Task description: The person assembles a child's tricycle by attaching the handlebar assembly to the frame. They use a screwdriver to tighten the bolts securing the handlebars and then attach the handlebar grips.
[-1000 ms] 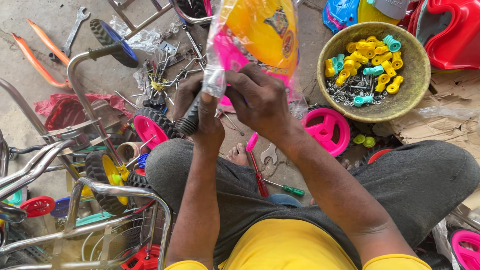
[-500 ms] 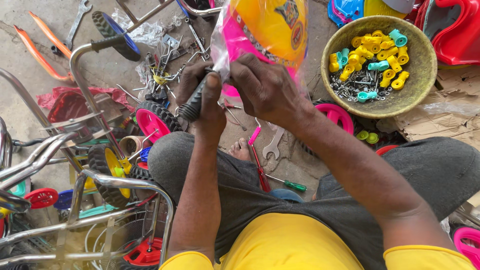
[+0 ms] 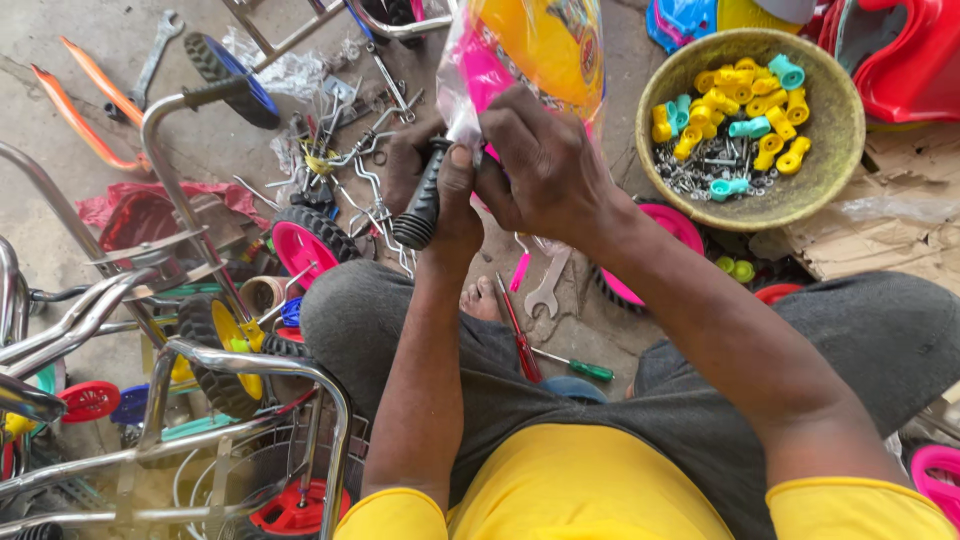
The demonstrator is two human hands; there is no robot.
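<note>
My left hand (image 3: pixel 440 190) grips a black ribbed rubber handle grip (image 3: pixel 420 205), its lower end pointing down-left. My right hand (image 3: pixel 535 165) pinches the edge of a clear plastic bag (image 3: pixel 530 45) holding pink and yellow plastic parts, right beside the grip's top end. Both hands meet above the floor in front of my knees. The bag hangs upward, away from me, and hides part of the ground behind it.
A woven basket (image 3: pixel 835 150) of yellow and teal plastic caps and screws sits at the right. Chrome tricycle frames (image 3: pixel 180 360), small wheels (image 3: pixel 300 245), wrenches (image 3: pixel 545 290), screwdrivers (image 3: pixel 520 335) and loose metal hooks lie around. Red plastic seats (image 3: pixel 915 60) are at the top right.
The view has shifted slightly. My hands have drawn together on the black grip and the bag's edge, and the bag has swung a little to the right.
</note>
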